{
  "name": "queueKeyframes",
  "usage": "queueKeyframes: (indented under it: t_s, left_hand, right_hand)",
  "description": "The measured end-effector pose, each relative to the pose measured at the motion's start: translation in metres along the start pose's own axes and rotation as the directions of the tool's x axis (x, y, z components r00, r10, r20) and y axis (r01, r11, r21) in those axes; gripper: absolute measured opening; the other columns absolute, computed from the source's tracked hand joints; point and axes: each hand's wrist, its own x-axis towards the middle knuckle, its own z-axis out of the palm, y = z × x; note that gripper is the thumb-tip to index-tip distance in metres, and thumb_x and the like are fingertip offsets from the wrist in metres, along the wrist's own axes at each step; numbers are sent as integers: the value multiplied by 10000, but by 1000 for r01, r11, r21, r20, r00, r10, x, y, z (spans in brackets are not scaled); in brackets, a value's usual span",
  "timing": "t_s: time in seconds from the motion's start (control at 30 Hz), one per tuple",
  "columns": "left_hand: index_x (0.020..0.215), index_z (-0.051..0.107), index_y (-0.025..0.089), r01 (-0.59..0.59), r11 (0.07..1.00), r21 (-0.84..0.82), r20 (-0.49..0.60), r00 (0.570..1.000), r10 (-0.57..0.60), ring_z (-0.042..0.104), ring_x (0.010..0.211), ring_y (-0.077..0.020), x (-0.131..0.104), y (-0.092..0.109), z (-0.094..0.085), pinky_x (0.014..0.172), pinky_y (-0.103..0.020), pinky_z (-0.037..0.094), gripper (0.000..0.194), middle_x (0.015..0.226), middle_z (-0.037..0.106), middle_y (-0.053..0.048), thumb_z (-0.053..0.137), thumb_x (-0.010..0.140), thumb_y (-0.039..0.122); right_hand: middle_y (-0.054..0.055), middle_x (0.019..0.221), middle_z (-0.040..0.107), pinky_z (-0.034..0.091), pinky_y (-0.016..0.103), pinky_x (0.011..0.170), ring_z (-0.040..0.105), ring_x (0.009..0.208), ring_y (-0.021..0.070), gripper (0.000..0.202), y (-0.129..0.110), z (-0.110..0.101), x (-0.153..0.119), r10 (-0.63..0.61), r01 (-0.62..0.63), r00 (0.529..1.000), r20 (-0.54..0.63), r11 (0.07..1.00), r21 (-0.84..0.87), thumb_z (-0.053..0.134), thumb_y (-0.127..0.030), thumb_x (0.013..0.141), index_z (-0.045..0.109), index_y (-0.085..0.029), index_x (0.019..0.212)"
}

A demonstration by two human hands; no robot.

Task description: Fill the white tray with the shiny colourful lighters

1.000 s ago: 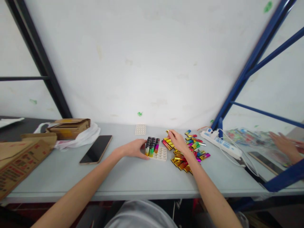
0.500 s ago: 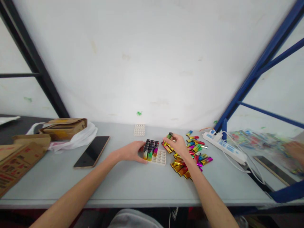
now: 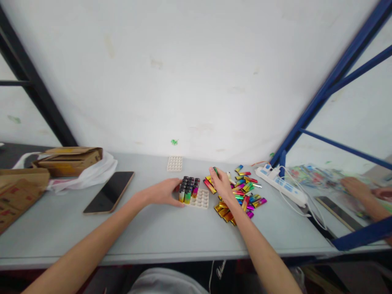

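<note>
Several shiny lighters (image 3: 188, 188) with black tops stand upright in the left part of a white tray with round holes (image 3: 202, 199). My left hand (image 3: 165, 192) grips the tray's left side, thumb at the front corner and fingers behind, partly hidden by the lighters. My right hand (image 3: 221, 183), to the right of the tray, is closed on a lighter (image 3: 215, 170) with a green body, mostly covered by the fingers. Under and around that wrist lies a loose pile of metallic coloured lighters (image 3: 226, 214).
A second white tray (image 3: 174, 163) lies by the wall. Left are a phone (image 3: 109, 192), a cardboard box in a plastic bag (image 3: 73, 161) and another carton (image 3: 23, 196). Right are a power strip (image 3: 281, 185), a blue frame (image 3: 306, 110) and another person's hands (image 3: 357, 190).
The view has shifted, moving everything slightly left. My right hand has turned the lighter, so less of it shows. My left hand keeps its place at the tray.
</note>
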Motion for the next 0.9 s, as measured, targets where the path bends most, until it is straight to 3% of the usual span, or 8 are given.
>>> queueKeyframes:
  t_s: [0.13,0.33,0.57,0.77,0.9]
  left_hand:
    - [991,613,191,-17,1000,19,-5,1000,17,627,843,-253,1,1,0,758,-321,474,563,952,674,-52,800,676,619]
    - [1018,624,200,-21,1000,15,-27,999,21,635,855,-254,1,-3,2,766,-319,480,587,963,684,-44,803,663,632]
    - [1054,632,178,-19,1000,-5,-26,999,19,632,861,-265,1,-4,2,775,-339,486,622,980,685,-62,817,658,622]
    - [1017,625,185,-33,999,-9,-22,999,33,620,817,-243,1,-2,1,733,-316,470,585,946,678,-45,821,648,594]
    - [1038,621,190,-30,1000,7,-28,999,30,613,814,-241,1,-2,0,718,-313,466,598,955,679,-42,809,666,619]
  right_hand:
    - [-38,584,358,312,284,574,369,598,139,494,-3,0,-1,-77,61,993,-89,984,-170,479,-593,940,351,-241,618]
    - [-35,556,398,252,290,579,377,584,140,354,-4,3,-2,-86,49,980,-178,978,-202,452,-424,869,375,-234,581]
    - [-46,549,392,255,290,592,353,580,132,465,-7,6,-3,-144,107,974,-176,973,-204,490,-527,919,371,-233,579]
    - [-41,551,407,257,292,597,391,585,141,373,0,9,-3,-142,108,981,-135,966,-234,452,-425,904,369,-235,594]
    - [-43,582,427,290,285,597,403,592,140,394,-2,9,-3,-157,123,978,-134,964,-234,464,-465,946,395,-231,637]
